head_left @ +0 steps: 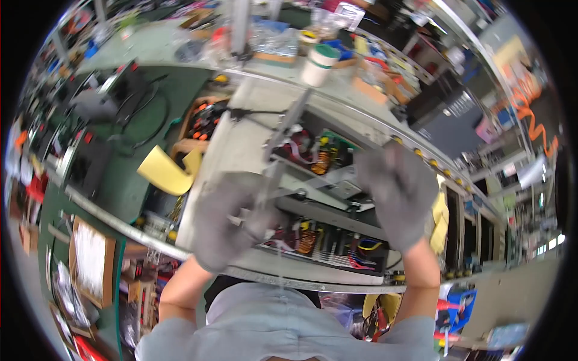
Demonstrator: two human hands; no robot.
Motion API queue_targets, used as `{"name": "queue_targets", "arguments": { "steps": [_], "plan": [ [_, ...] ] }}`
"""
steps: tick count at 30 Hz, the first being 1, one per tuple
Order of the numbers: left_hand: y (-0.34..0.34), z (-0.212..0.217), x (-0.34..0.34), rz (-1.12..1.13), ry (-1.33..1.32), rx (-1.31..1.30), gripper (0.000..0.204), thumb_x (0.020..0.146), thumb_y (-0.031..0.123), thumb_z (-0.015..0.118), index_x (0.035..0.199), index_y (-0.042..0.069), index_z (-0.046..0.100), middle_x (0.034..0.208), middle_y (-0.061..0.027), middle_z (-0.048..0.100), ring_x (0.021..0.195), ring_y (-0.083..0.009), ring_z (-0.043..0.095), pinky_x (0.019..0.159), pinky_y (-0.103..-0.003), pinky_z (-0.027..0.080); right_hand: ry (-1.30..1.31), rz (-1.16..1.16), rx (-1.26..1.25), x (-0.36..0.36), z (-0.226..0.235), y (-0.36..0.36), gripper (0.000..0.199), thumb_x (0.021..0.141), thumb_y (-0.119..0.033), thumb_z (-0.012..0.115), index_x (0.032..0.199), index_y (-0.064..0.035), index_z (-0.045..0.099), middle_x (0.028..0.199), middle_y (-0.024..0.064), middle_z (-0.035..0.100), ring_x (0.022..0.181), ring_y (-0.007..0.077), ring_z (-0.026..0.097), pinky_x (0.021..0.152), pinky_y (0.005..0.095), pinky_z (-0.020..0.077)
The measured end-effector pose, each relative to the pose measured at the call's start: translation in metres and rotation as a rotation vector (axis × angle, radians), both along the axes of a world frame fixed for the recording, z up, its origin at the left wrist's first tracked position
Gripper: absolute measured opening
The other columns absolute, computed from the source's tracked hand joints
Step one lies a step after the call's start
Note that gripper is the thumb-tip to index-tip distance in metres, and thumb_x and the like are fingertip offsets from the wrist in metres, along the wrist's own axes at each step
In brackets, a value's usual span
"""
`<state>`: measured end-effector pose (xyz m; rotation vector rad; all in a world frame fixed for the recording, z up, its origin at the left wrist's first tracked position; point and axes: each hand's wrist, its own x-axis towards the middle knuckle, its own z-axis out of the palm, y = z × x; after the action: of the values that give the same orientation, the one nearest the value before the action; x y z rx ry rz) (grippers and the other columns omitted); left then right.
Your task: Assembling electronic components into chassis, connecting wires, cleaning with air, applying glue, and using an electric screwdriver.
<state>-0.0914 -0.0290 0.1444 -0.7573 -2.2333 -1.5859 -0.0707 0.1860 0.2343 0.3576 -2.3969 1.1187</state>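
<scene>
Landmark: near housing (349,269), open-topped. Behind and left of it: bare pale surface (238,150), which offered a low lane, crossed farther back by a black cable (262,114). Directly behind it: grey bar (340,216), then far housing (328,125); both obstructed low travel. By its left end: gloved left hand (230,221). Behind its right end: gloved right hand (400,195). Above and behind its middle: open gap between hands, spanned by a blurred see-through strip (313,183).
</scene>
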Motion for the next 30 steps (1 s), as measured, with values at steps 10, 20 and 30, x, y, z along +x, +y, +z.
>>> {"name": "queue_targets", "arguments": {
  "steps": [10,20,30],
  "plan": [
    [0.040,-0.158,-0.173,-0.466,-0.490,-0.200,0.023,0.082,0.013,0.063,0.102,0.001,0.064,0.077,-0.0054,0.066,0.058,-0.0119,0.058,0.055,-0.026,0.047,0.400,-0.232,0.222,-0.432,0.030,0.001,0.024,0.076,-0.014,0.061,0.099,-0.0055,0.065,0.097,0.0132,0.063,0.086,0.0224,0.062,0.076,0.0396,0.0486],
    [-0.015,-0.169,-0.185,-0.110,-0.467,0.155,0.027,0.083,0.014,0.063,0.106,0.000,0.063,0.079,-0.0055,0.067,0.056,-0.0114,0.057,0.053,-0.025,0.047,0.489,0.086,0.572,-0.232,0.088,-0.205,0.030,0.074,-0.019,0.060,0.100,-0.0075,0.070,0.095,0.0191,0.065,0.083,0.0319,0.064,0.072,0.0580,0.0464],
    [0.080,-0.159,-0.174,-0.339,-0.810,0.123,0.025,0.091,0.012,0.046,0.112,0.003,0.054,0.098,-0.0080,0.059,0.074,-0.0143,0.060,0.063,-0.028,0.050,0.346,-0.246,0.369,-0.108,-0.038,0.075,0.015,0.081,-0.009,0.058,0.095,-0.0107,0.064,0.082,0.0100,0.063,0.070,0.0300,0.061,0.060,0.0360,0.0474]
  ]
}}
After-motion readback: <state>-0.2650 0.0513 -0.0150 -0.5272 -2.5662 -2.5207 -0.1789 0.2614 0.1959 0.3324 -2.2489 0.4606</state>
